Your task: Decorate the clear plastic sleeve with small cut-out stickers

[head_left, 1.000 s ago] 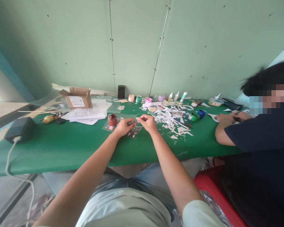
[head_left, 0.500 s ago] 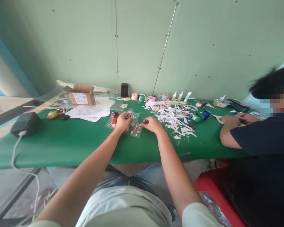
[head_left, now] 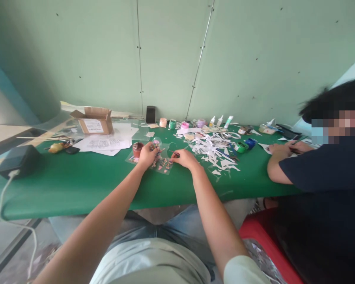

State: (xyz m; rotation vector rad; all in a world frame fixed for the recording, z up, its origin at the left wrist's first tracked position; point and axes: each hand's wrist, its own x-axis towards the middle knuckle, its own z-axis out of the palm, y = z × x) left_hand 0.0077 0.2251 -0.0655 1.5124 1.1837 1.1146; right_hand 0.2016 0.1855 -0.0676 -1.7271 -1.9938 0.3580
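My left hand (head_left: 148, 156) is closed over a clear plastic sheet (head_left: 166, 171) strewn with small coloured pieces. Its curled fingers hide what they hold, if anything. Touching or right beside that hand stands a jar of reddish-brown paint (head_left: 137, 151). My right hand (head_left: 185, 158) is pinched at the sheet's right side, with its fingertips close above the small pieces. Something thin and dark seems to show at those fingertips, but it is too small to name.
White paper scraps (head_left: 214, 148) spread right of my hands, beside green (head_left: 241, 147) and blue paint jars. Printed sheets (head_left: 105, 142) lie by an open cardboard box (head_left: 95, 123). A black power adapter (head_left: 17, 161) sits left. At right, another person (head_left: 322, 165) works at the green-covered table.
The whole view has swung slightly right, so everything sits further left in the picture. Both hands stay over the plastic sheet, with only slight finger movement.
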